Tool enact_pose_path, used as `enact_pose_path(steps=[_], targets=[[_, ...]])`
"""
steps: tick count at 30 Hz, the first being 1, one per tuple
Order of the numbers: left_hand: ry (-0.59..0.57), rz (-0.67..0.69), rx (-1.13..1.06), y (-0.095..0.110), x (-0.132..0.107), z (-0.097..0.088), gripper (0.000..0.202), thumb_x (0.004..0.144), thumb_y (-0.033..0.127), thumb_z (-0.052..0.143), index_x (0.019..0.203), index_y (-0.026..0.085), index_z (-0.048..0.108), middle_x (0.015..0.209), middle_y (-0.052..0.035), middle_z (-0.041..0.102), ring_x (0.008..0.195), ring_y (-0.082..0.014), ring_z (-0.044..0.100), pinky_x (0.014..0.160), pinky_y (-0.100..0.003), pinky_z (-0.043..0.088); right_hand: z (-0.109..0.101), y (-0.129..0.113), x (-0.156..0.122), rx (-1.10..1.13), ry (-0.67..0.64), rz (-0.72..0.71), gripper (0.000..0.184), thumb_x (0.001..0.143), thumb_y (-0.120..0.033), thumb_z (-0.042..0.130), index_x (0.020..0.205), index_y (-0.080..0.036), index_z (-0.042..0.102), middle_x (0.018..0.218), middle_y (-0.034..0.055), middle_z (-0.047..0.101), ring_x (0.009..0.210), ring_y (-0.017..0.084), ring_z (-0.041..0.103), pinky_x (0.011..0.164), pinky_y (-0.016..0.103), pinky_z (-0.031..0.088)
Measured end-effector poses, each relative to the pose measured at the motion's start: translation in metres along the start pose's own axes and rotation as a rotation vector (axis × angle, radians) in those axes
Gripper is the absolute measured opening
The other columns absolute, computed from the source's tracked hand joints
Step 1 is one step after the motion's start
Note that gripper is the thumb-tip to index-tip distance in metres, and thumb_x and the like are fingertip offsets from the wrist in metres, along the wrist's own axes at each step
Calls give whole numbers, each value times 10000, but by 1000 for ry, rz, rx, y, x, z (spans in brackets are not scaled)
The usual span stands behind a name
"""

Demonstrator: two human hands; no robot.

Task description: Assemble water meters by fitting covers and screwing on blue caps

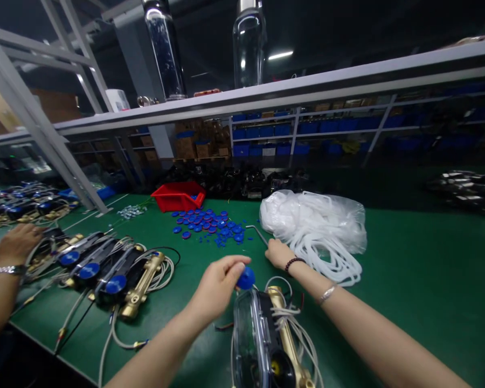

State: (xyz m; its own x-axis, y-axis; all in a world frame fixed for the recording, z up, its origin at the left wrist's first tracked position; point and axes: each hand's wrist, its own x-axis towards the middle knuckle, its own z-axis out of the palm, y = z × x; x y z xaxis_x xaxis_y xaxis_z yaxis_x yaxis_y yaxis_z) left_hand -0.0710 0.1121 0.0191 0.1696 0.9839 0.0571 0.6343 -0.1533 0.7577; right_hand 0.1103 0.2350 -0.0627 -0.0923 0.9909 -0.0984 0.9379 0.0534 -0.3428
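In my left hand (216,288) a round blue plastic cap (246,278) is pinched between thumb and fingers. It is held just above the far end of a water-meter-like unit (250,337), which has a clear cover, a black body, a brass pipe (286,334) and coiled pale cables. My right hand (278,253) is closed around the near end of a bent grey metal rod that looks like a hex key (257,233). Its short bent end points left, towards loose blue caps (210,222) and small blue pieces on the green bench.
A bundle of white tubing in clear plastic (315,226) lies beside my right forearm. Behind the caps stands a red bin (178,196). Similar units (117,283) line up at left, where another person's hand (18,245) works. A shelf (242,97) crosses above.
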Motion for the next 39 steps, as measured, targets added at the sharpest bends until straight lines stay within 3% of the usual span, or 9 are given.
enact_pose_path(steps=[3,7,13,17,20,25,32,35,39], targets=[[-273,340,-13,27,-42,7,232,887,204,490,1006,247,685,906,-4,706,814,-151,639,738,-249,502,-6,20,-15,156,-19,61,251,916,-331,566,1059,-125,580,1011,66,606,848,176,609,746,360,526],[-316,562,291,40,-65,21,197,876,138,505,939,205,679,866,-37,686,815,-179,598,750,-283,474,-6,47,-60,410,51,86,230,929,-357,533,938,-131,580,861,18,588,732,142,580,667,309,503],[-214,570,634,40,-60,40,151,850,147,541,738,167,640,831,-64,633,775,-209,537,707,-341,452,-11,61,-159,844,127,83,426,900,-608,349,750,-210,378,588,-76,354,454,79,330,415,204,291],[-136,530,539,34,-68,43,104,855,172,570,801,181,658,878,-48,628,831,-209,536,742,-352,470,-23,67,-219,1033,106,115,539,785,-764,370,725,-229,345,547,-107,232,422,67,184,379,190,165],[-133,566,451,26,-79,40,88,815,226,654,900,206,665,939,-35,642,910,-222,549,805,-387,480,-31,72,-250,1187,119,160,530,793,-736,432,732,-210,439,521,-97,245,433,76,200,389,193,200],[-36,594,425,15,-88,41,448,732,209,735,1150,179,576,1014,-78,636,1042,-268,542,918,-466,465,-33,67,-271,1262,101,128,491,700,-671,633,813,-194,612,703,7,519,610,139,448,544,241,411],[90,649,294,6,-84,50,271,752,176,586,1020,196,624,974,-82,642,1087,-271,548,979,-481,436,-17,68,-269,922,230,51,368,759,-560,579,876,-230,692,659,3,545,552,148,501,529,271,443],[143,611,251,2,-86,57,202,736,169,537,912,190,634,1022,-101,613,1169,-301,494,991,-502,423,-14,72,-272,1098,130,190,373,648,-502,686,868,-201,707,612,0,571,552,162,547,549,290,492],[218,563,232,0,-90,64,231,726,172,509,935,192,605,1134,-123,578,1224,-324,447,1000,-530,409,-8,71,-282,1592,66,377,324,617,-346,728,899,-188,717,932,68,665,923,243,607,780,369,542]])
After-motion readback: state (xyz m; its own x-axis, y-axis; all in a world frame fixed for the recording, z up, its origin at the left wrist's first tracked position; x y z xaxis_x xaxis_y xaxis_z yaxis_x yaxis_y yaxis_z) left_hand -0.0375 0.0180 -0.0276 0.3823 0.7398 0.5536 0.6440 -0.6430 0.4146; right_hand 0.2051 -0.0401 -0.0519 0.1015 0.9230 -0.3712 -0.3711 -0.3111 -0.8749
